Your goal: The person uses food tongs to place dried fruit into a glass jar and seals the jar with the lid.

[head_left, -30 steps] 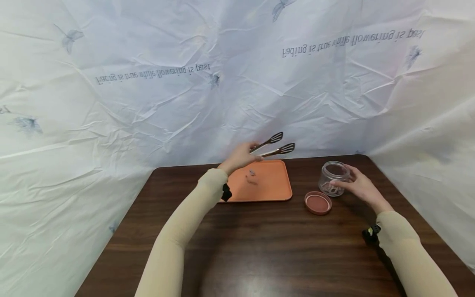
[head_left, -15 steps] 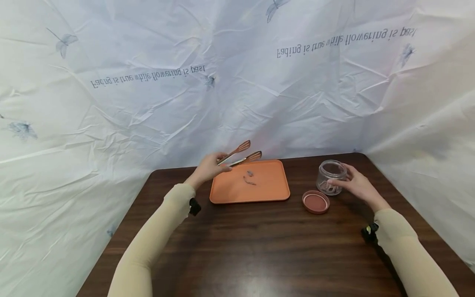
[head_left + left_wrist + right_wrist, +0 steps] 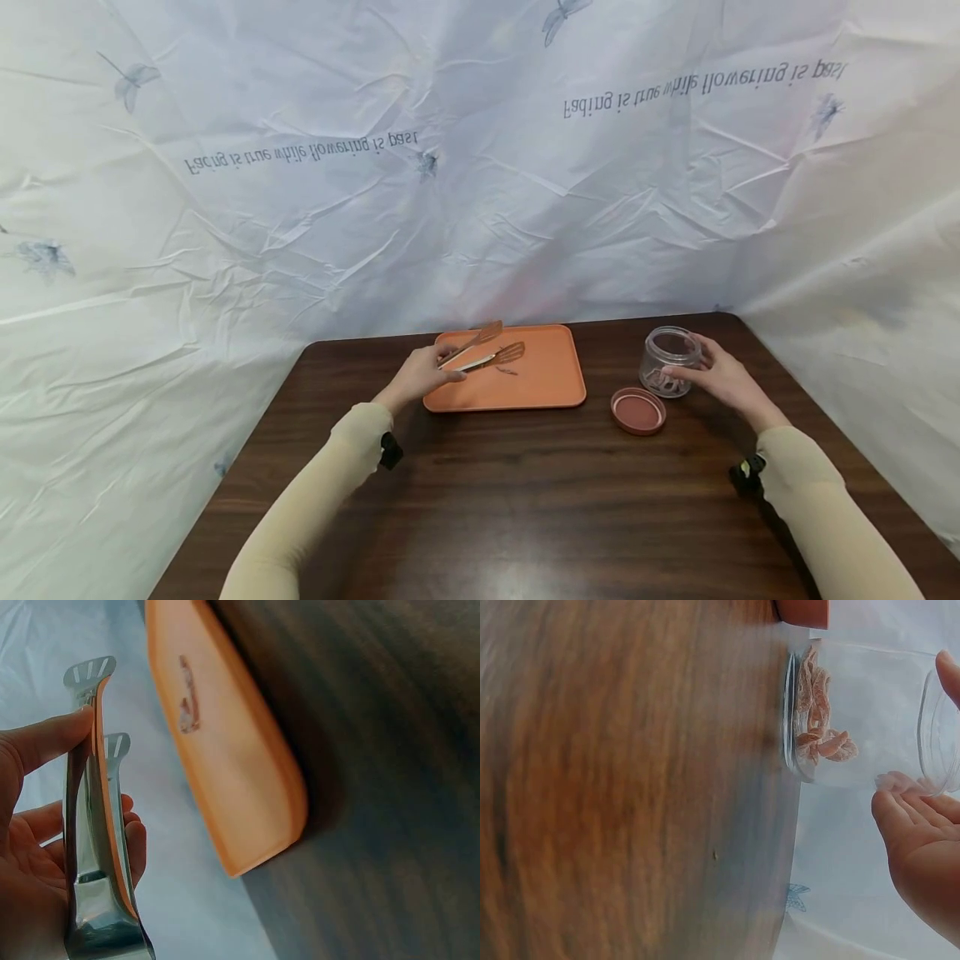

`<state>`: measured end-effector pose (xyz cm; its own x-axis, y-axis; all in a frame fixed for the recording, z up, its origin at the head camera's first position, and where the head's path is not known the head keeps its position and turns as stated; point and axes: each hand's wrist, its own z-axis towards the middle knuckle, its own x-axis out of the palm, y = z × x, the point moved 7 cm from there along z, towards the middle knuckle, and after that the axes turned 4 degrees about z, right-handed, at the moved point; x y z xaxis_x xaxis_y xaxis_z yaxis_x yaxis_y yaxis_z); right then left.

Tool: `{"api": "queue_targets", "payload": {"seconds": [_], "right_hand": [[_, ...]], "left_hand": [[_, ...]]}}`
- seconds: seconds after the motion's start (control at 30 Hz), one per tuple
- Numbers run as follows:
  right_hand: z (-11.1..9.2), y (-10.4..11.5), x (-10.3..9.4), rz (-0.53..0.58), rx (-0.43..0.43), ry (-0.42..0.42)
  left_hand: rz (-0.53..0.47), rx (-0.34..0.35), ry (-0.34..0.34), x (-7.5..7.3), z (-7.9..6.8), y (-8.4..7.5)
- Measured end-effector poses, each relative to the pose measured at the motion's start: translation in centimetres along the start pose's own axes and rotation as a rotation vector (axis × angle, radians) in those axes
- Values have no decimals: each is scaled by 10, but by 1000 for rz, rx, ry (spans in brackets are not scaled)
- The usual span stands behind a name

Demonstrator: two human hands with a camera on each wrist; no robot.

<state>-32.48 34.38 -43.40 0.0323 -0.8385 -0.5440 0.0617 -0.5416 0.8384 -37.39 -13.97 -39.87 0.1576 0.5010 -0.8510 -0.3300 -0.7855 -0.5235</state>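
Metal tongs [image 3: 512, 353] with slotted ends are held in my left hand [image 3: 416, 377], thumb on one arm and fingers on the other. Their two ends stand apart over the orange tray [image 3: 551, 379]. On that tray lie small brownish strips [image 3: 187, 697], partly covered by the tongs in the head view. My right hand [image 3: 727, 382] grips a clear jar [image 3: 877, 697] round its upper side, thumb in front. The jar stands upright without its lid on. Several wrinkled, dried-looking pinkish-brown strips [image 3: 817, 712] lie at its bottom.
A round reddish-brown lid [image 3: 638, 411] lies on the dark wooden table [image 3: 510, 492] just in front of the jar, right of the tray. Behind the table's back edge hangs a pale printed sheet [image 3: 487, 217], which also covers both sides.
My left hand has moved left with the tongs, then lowered them so that their ends are over the tray. My right hand stays at the jar.
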Motion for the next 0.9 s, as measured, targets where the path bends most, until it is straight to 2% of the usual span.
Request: {"api": "queue_targets", "payload": {"seconds": [0.4,0.9], "right_hand": [[0,-2,1,2,12,5],[1,-3,0,14,6,1]], "left_hand": [[-1,-48,24,23,-3,18],[-12,-96,25,31,1,31]]}}
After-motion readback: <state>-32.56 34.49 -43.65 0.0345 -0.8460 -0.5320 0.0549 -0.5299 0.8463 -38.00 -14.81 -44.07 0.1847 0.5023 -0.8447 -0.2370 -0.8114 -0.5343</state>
